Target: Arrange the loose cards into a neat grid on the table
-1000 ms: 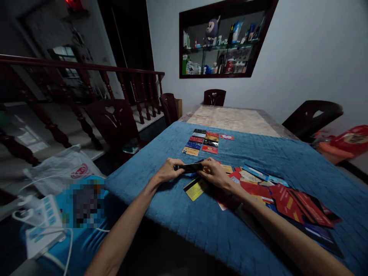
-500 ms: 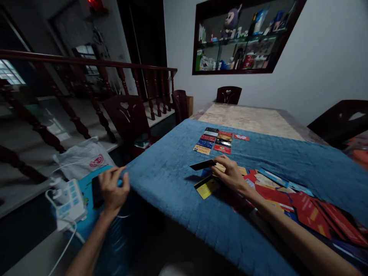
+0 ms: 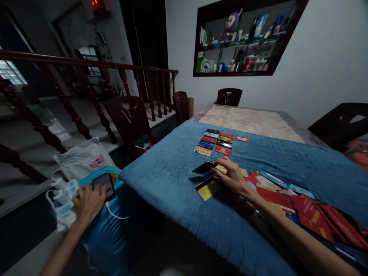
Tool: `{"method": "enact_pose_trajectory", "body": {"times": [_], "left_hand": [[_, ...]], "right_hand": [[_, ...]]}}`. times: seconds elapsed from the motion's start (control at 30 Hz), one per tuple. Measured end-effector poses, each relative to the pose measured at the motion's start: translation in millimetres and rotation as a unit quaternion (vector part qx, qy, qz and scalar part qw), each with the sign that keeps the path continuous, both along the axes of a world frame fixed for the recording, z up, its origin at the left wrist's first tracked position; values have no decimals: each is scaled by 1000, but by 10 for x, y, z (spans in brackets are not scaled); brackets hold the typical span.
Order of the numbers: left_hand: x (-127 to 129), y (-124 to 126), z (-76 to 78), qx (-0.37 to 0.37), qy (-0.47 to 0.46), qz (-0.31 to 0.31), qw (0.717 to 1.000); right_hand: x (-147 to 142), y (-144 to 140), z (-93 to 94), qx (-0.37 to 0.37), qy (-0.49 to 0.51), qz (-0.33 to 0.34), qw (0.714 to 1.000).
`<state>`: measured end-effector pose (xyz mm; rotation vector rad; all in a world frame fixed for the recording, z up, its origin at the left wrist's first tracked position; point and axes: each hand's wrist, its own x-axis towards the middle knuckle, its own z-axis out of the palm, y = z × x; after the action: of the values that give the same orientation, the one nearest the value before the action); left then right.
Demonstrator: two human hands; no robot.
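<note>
My right hand (image 3: 231, 177) pinches a dark card (image 3: 203, 167) by one corner, tilted above the blue cloth (image 3: 161, 172). Below it lies a yellow card (image 3: 209, 189) with a black stripe, and more cards are partly hidden under the hand. My left hand (image 3: 89, 201) is open, its fingers spread over the left part of a phone (image 3: 105, 186) on a blue case. A white cable (image 3: 115, 214) runs from the phone's lower end. Farther back on the cloth, bank-style cards (image 3: 208, 139) lie in two columns, with a red card (image 3: 242, 138) beside them.
Red envelopes and papers (image 3: 313, 214) are heaped at the table's right front. A white power strip (image 3: 64, 212) with plugs sits on the blue case (image 3: 112, 237), near a plastic bag (image 3: 86, 157). Dark chairs (image 3: 129, 115) stand around the table.
My left hand has moved left and down, uncovering much of the phone, which now lies angled with its cable end in sight. The right hand still holds the dark card, its face tilted more into view.
</note>
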<state>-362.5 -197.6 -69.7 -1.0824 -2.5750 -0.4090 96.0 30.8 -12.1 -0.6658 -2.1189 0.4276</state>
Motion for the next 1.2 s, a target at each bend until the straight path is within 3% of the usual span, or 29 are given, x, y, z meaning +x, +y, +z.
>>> {"method": "enact_pose_trajectory", "body": {"times": [0.03, 0.1, 0.2, 0.33, 0.43, 0.57, 0.73, 0.9, 1.2], "left_hand": [[28, 47, 66, 33, 23, 21, 999], [124, 174, 234, 110, 58, -9, 992], [404, 425, 521, 230, 104, -152, 956], [1009, 790, 831, 296, 101, -287, 906], [1504, 1058, 939, 307, 47, -373, 874], [2031, 1386, 947, 285, -34, -494, 821], [2417, 1686, 920, 217, -127, -591, 766], [2536, 1867, 884, 161, -185, -609, 754], [2497, 1953, 748, 125, -240, -605, 749]], "right_hand": [[0, -1, 7, 3, 0, -1, 1000], [-1, -3, 20, 4, -3, -4, 1000], [-9, -7, 34, -3, -11, -5, 1000], [-19, 4, 41, 7, -6, -4, 1000], [-13, 23, 50, 27, 1, -1, 1000], [-2, 35, 64, 71, -8, -15, 997], [-1, 39, 53, 120, -33, -47, 991], [5, 38, 46, 158, -64, -58, 984], [5, -5, 40, 166, -137, -90, 972]]}}
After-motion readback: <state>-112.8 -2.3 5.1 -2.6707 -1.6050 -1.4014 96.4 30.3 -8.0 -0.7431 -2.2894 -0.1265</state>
